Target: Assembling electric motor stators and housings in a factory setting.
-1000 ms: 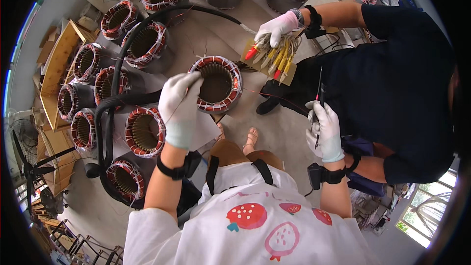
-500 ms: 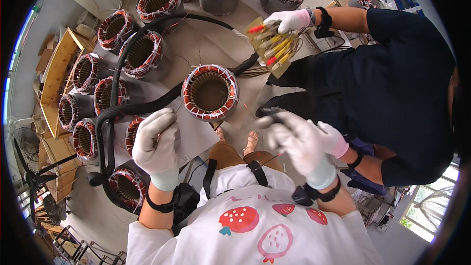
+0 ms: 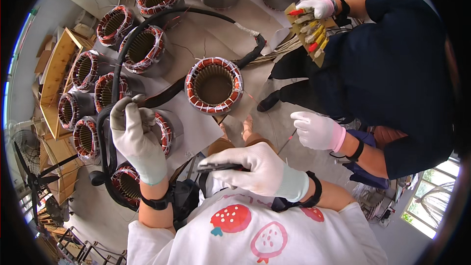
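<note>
My left hand [image 3: 135, 140], in a white glove, is raised beside the thick black sleeved cable [image 3: 167, 95]; its fingers are curled together, and what they hold, if anything, cannot be made out. In front of my body my right hand [image 3: 255, 169], gloved too, is closed on a flat dark hand tool [image 3: 221, 167] pointing left; its exact kind does not show. Beyond my hands stands a motor stator [image 3: 214, 88], its open bore facing up and its orange-red windings laced with white cord. Another stator [image 3: 167, 132] is partly hidden behind my left hand.
Several more stators [image 3: 142, 49] crowd the paper-covered table [image 3: 196, 132]. A co-worker at right holds a board of yellow and red-tipped leads [image 3: 310, 34] in one gloved hand; the co-worker's other gloved hand [image 3: 316, 131] is curled. A black fan [image 3: 37, 179] stands at left.
My right hand has drawn left and toward my body, away from the co-worker's hand. My left hand has shifted left and a little farther out. The co-worker's leads have moved right.
</note>
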{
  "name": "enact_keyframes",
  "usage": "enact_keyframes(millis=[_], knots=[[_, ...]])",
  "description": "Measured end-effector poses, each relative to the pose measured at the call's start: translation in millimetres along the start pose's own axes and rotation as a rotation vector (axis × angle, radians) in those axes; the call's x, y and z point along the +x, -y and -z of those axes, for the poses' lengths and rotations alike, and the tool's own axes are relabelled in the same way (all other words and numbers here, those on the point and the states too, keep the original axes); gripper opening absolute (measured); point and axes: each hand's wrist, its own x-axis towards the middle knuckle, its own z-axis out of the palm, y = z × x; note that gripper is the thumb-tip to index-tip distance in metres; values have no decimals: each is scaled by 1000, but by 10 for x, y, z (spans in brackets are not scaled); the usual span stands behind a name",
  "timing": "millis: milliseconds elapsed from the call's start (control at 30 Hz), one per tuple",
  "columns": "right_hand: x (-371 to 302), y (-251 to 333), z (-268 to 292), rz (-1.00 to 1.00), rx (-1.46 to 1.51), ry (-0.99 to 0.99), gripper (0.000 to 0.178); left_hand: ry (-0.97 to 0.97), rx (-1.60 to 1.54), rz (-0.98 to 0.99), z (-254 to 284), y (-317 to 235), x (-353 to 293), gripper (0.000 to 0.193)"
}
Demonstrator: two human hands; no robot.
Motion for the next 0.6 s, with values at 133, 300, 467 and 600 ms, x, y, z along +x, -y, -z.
enact_keyframes(millis=[133, 300, 467, 600], knots=[[30, 18, 20, 21, -136, 173, 32, 246, 271, -317, 68, 78, -254, 24], [78, 148, 65, 110, -243, 201, 18, 187, 256, -332, 138, 150, -321, 28], [114, -9, 161, 215, -165, 153, 26, 49, 48, -95, 205, 52, -6, 28], [123, 51, 288, 148, -107, 178, 22, 162, 84, -95, 53, 6, -126, 29]])
